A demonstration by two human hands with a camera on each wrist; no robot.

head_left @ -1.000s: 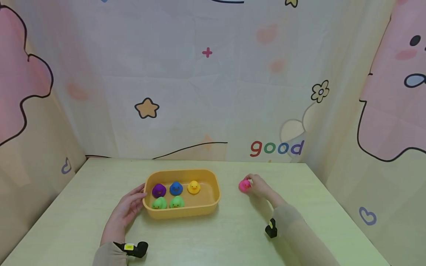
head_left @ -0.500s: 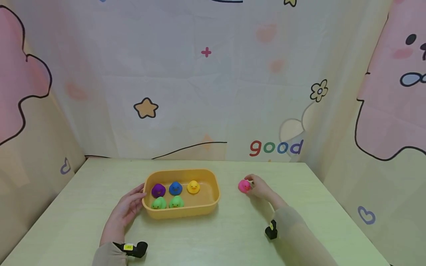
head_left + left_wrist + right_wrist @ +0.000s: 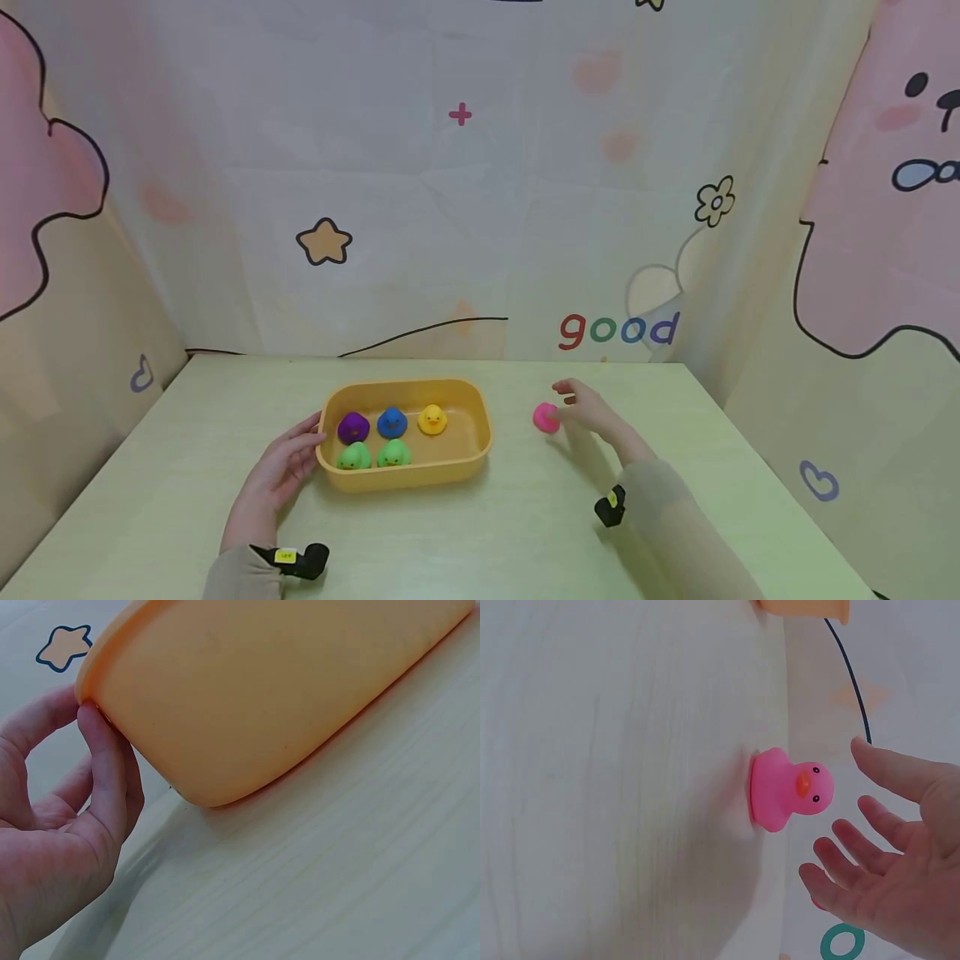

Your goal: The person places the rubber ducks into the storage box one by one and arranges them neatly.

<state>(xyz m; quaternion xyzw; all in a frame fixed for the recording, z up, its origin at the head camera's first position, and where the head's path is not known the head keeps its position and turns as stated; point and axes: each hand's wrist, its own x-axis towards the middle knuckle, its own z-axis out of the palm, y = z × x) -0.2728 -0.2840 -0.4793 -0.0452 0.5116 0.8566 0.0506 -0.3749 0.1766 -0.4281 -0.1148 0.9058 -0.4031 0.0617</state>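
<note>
At the left end of an orange-yellow plastic bin (image 3: 405, 477), my left hand (image 3: 287, 462) holds the rim. The left wrist view has the thumb and a finger (image 3: 105, 750) right at that edge. Inside the bin sit several toy ducks: a purple duck (image 3: 353, 428), a blue duck (image 3: 392, 423), a yellow duck (image 3: 432, 420) and two green ducks, one of them nearer the middle (image 3: 393, 454). To the right of the bin, a pink rubber duck (image 3: 780, 791) stands upright on the table. My right hand (image 3: 892, 862) hovers beside it, fingers spread and holding nothing.
The pale wood-look table (image 3: 450, 550) runs back to a printed cloth wall (image 3: 390, 183). Cloth walls also close off both sides. A black wrist camera (image 3: 611, 507) is strapped to the right sleeve, another black camera (image 3: 303, 562) to the left.
My right hand has let go of the pink duck and lifted slightly, its fingers opening. The duck stays on the table. The left hand keeps its place on the bin.
</note>
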